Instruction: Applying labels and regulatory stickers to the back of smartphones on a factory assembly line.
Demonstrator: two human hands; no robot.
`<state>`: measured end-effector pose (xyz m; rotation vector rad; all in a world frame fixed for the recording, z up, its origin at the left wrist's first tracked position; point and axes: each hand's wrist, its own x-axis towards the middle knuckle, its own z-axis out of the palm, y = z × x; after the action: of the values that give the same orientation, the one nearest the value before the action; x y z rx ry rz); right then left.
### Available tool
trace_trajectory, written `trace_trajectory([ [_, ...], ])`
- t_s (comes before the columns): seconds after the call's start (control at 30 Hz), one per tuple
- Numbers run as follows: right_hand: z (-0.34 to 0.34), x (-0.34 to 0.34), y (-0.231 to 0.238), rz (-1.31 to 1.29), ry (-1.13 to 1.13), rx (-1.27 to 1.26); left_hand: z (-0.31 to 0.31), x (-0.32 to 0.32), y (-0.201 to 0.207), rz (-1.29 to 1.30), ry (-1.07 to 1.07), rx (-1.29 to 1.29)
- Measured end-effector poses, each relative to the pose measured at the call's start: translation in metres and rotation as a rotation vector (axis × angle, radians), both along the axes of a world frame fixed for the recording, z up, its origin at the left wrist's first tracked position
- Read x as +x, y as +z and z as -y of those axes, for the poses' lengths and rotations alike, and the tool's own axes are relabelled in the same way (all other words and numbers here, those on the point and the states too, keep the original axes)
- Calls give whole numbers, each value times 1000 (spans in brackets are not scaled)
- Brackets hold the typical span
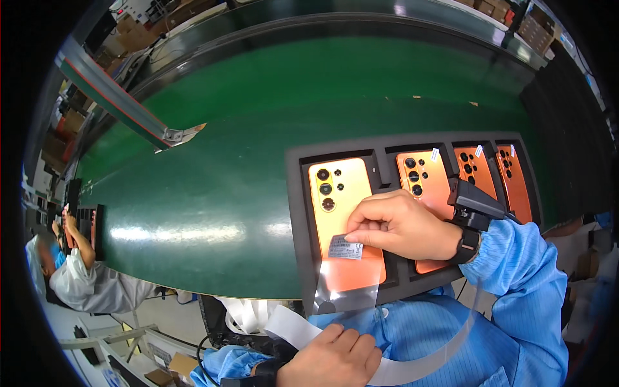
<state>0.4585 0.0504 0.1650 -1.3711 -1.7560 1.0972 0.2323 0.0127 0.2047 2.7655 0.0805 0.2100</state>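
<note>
My right hand (403,226) is closed in a pinch on the upper edge of a small grey printed label (346,249). The label lies over, or just above, the back of an orange phone (342,187), below its camera lenses. Clear film (346,284) extends from the label across the phone's lower part toward me. My left hand (332,361), fingers curled, grips a long translucent label strip (293,327) near my body; the strip loops off to the right. The phone sits in the leftmost slot of a dark foam tray (303,213). Whether the label touches the phone, I cannot tell.
Several more orange phones (425,168) fill the tray's slots to the right, partly behind my wrist. A green conveyor belt (213,174) runs beneath. At the upper left slants a metal post (116,97). Another person (90,271) works at the far left.
</note>
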Motion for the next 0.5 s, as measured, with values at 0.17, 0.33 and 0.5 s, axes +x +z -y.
trace_trajectory([
  [0.17,-4,2,-7,-6,-6,117,-7,4,11,-73,-85,-97],
  [0.33,-6,4,-8,-8,16,106,-14,10,14,-17,-133,-133],
  [0.5,-12,1,-5,16,73,103,-13,10,18,-21,-139,-110],
])
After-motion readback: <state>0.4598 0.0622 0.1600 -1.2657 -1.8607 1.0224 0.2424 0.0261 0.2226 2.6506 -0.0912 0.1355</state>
